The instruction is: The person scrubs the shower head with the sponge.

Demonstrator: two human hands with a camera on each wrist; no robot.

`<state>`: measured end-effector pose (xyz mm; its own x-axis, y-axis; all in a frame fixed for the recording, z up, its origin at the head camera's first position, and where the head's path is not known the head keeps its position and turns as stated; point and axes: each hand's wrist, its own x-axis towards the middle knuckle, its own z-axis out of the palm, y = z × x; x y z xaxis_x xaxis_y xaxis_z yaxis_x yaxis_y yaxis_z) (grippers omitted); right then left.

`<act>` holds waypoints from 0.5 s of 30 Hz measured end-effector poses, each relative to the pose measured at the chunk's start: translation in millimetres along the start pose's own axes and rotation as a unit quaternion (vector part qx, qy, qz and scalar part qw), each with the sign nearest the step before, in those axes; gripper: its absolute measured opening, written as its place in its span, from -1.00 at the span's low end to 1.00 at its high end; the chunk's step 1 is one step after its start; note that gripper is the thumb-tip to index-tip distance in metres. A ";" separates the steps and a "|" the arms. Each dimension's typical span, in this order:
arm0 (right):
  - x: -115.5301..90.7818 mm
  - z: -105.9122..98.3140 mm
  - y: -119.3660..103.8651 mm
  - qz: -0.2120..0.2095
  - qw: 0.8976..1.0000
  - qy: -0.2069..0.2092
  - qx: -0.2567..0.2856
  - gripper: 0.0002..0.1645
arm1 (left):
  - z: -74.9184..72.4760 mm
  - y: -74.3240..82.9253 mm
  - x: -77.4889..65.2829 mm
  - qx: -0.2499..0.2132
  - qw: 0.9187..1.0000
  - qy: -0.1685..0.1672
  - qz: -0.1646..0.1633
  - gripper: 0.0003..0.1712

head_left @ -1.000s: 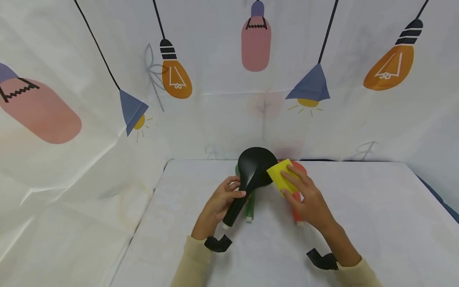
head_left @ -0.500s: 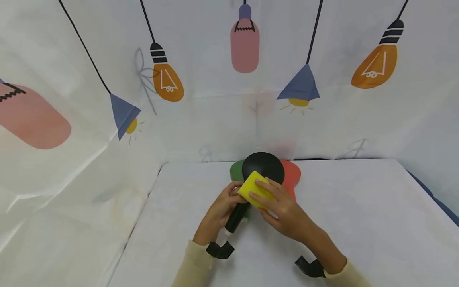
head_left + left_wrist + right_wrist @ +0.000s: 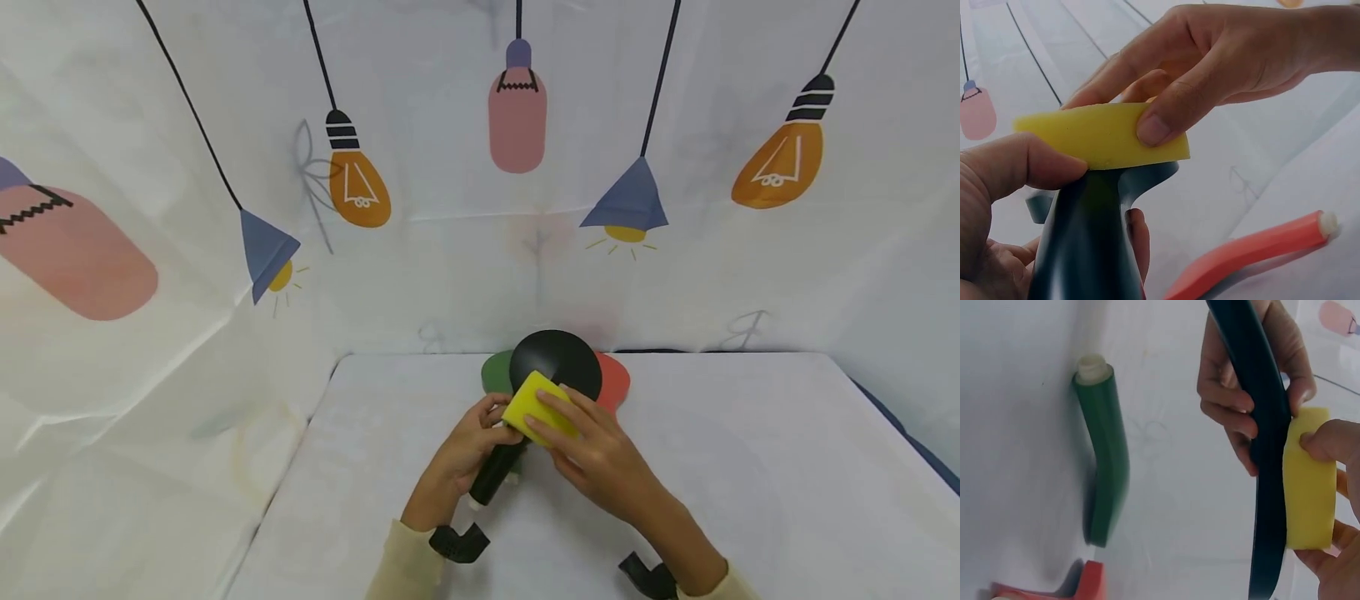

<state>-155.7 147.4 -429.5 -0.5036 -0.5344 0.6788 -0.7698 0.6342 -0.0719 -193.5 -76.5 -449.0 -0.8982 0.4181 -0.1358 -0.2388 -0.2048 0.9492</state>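
My left hand [image 3: 463,448] grips a black hand-held shower head [image 3: 557,354] by its handle, with the round head pointing away from me. The white threaded end sticks out below the hand. Between the thumb and fingers of my right hand [image 3: 600,458] is a yellow sponge [image 3: 536,412]. Its flat side lies against the neck of the shower head, close to the left thumb, as the left wrist view shows with the sponge [image 3: 1104,134] on top. Seen from the right wrist, the sponge [image 3: 1308,481] runs along the dark handle [image 3: 1266,425].
Behind the black one, a green shower head [image 3: 495,372] and a red shower head [image 3: 615,383] lie on the white table [image 3: 750,483], partly hidden. Their handles point toward me. A white sheet printed with lamps [image 3: 450,267] hangs at the table's back and left.
The right hand has carried the sponge from the right edge of the round head leftward and down onto the neck. The left hand keeps its hold on the handle.
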 end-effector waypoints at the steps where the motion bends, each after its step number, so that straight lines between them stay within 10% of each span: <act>1: 0.1 0.6 0.4 0.000 1.000 0.001 -0.001 -0.56 | -0.5 0.3 -0.3 -0.001 1.000 0.000 0.000 -0.42; 15: -2.3 -3.3 15.7 0.016 1.000 0.021 -0.012 -0.37 | -1.0 1.1 2.3 0.001 1.000 -0.014 0.003 -0.39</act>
<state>-165.4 160.5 -429.8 -0.5104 -0.4896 0.7069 -0.7438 0.6639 -0.0773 -196.1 -76.7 -448.6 -0.8892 0.4408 -0.1221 -0.2326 -0.2058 0.9506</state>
